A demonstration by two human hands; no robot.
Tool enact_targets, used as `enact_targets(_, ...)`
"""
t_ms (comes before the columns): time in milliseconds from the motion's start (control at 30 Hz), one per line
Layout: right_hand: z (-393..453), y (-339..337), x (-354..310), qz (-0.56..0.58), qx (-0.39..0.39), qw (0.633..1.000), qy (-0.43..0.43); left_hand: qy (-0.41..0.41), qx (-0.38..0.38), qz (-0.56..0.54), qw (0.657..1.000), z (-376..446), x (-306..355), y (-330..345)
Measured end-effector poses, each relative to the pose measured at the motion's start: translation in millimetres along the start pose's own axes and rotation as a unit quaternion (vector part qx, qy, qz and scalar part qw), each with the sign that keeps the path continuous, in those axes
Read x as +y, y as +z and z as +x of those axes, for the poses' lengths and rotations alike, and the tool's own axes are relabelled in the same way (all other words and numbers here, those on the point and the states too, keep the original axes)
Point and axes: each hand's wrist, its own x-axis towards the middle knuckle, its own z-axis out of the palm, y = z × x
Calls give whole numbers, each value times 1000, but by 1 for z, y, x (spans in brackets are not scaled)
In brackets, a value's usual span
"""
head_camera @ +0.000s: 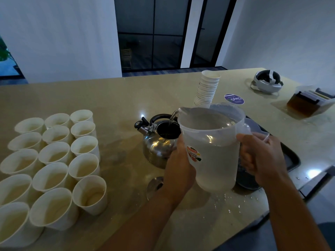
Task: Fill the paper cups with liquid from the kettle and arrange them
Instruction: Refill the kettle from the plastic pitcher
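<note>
A clear plastic pitcher [213, 145] of water is tilted to the left, and a thin stream runs from its spout into the open top of a steel kettle [157, 144]. My right hand [261, 158] grips the pitcher's handle. My left hand [178, 163] supports the pitcher's side, fingers wrapped against its wall. The kettle's lid [155, 185] lies on the counter in front of it. Several white paper cups [54, 153] holding liquid stand in rows at the left. A tall stack of empty cups [207, 87] stands behind the pitcher.
A dark tray [288, 160] sits under and right of the pitcher. Water drops lie on the beige counter [126, 95] near its front edge. A white headset [266, 81], a clear box [310, 102] and a round sticker [233, 99] are at the far right.
</note>
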Motion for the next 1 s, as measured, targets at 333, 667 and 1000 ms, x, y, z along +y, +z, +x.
enact_targets(333,0,-1,-1,-13,2,1000,1,-5,-3,8,1000,-2,1,-1)
enact_targets(667,0,0,-9,-26,8,1000,3,5,-7,13,1000,-7,10,-5)
enact_targets(1000,0,2,-14,-49,13,998,31,-10,-18,38,999,-9,7,-4)
